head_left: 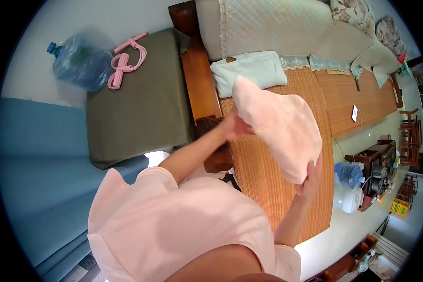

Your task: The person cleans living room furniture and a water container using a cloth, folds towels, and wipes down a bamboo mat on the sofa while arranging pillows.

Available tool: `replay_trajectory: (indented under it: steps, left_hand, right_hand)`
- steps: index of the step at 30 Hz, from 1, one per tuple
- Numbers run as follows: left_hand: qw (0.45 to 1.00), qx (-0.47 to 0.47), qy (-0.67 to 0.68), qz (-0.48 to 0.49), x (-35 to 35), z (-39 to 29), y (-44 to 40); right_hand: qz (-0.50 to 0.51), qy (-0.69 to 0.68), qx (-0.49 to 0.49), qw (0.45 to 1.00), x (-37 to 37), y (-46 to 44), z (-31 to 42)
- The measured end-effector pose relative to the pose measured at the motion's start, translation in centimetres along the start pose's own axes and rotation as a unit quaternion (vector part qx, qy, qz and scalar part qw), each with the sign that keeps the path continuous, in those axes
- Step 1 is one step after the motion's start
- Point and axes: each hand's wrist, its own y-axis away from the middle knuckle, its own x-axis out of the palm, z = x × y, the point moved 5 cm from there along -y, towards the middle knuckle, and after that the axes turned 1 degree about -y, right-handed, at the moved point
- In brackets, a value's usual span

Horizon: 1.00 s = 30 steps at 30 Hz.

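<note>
A pale pink, soft folded cloth [286, 122] is held up between my two hands over the woven seat mat. My left hand [237, 127] grips its left edge and is a little blurred. On the lower right end of the cloth, my right hand [309, 181] is closed, with fingers along its side. Some fingers of both hands are hidden by the cloth. Just behind it, a light blue folded cloth [256, 70] lies on the seat.
The mat-covered wooden sofa [268, 164] has a quilted backrest cover [272, 28]. A dark green covered box-like piece [141, 103] carries a pink strap-like item [122, 66] beside a large water bottle [82, 63]. A phone [355, 113] rests farther along the sofa.
</note>
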Motion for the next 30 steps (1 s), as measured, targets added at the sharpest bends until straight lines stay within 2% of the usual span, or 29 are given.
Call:
replay_trajectory:
  steps: [2, 6, 7, 10, 12, 13, 16, 20, 21, 24, 25, 28, 30]
  left_hand:
    - [0.996, -0.088, 0.029, -0.010, -0.2, 5.8, -1.3]
    - [0.990, -0.055, -0.111, 0.064, -4.9, 7.7, -3.0]
    - [0.980, -0.053, -0.189, -0.017, -3.8, 6.2, -2.3]
    - [0.886, -0.141, -0.433, -0.089, -4.8, 4.2, -2.0]
    - [0.860, -0.032, -0.499, -0.101, -4.8, 2.7, -2.3]
    - [0.872, -0.045, -0.467, -0.137, -4.9, 1.8, -1.8]
    - [0.922, 0.025, -0.355, -0.152, -4.2, 0.9, -1.5]
    - [0.990, -0.017, -0.118, -0.074, -2.5, 0.8, -1.9]
    - [0.982, -0.037, -0.157, -0.100, -2.6, 1.2, -1.8]
    - [0.919, -0.111, -0.331, -0.184, -5.4, 1.7, -1.4]
    - [0.892, -0.105, -0.395, -0.194, -4.8, 1.2, -0.7]
    - [0.823, -0.073, -0.551, -0.122, -5.3, 0.6, -0.1]
    - [0.734, -0.013, -0.657, -0.173, -4.8, -1.3, 0.2]
  right_hand:
    - [-0.030, 0.020, -0.013, 0.999, -1.4, -0.7, -0.8]
    - [-0.063, 0.062, -0.014, 0.996, -5.6, 0.4, -0.7]
    - [-0.065, 0.064, -0.021, 0.996, -6.0, 0.5, -0.6]
    - [-0.118, 0.117, -0.006, 0.986, -8.8, 1.3, -0.7]
    - [-0.116, 0.104, 0.001, 0.988, -10.0, 1.4, -0.8]
    - [-0.111, 0.096, -0.001, 0.989, -10.5, 1.1, -0.7]
    - [-0.107, 0.108, 0.007, 0.988, -11.7, 0.9, -1.1]
    - [-0.106, 0.132, 0.025, 0.985, -11.8, 0.6, -1.9]
    - [-0.106, 0.144, 0.030, 0.983, -11.8, 0.5, -2.1]
    - [-0.089, 0.198, 0.053, 0.975, -11.8, 0.5, -3.0]
    - [-0.080, 0.219, 0.061, 0.971, -11.8, 0.4, -3.5]
    - [-0.028, 0.327, 0.100, 0.939, -13.4, 0.6, -5.1]
    - [0.019, 0.465, 0.084, 0.881, -14.9, 0.6, -6.1]
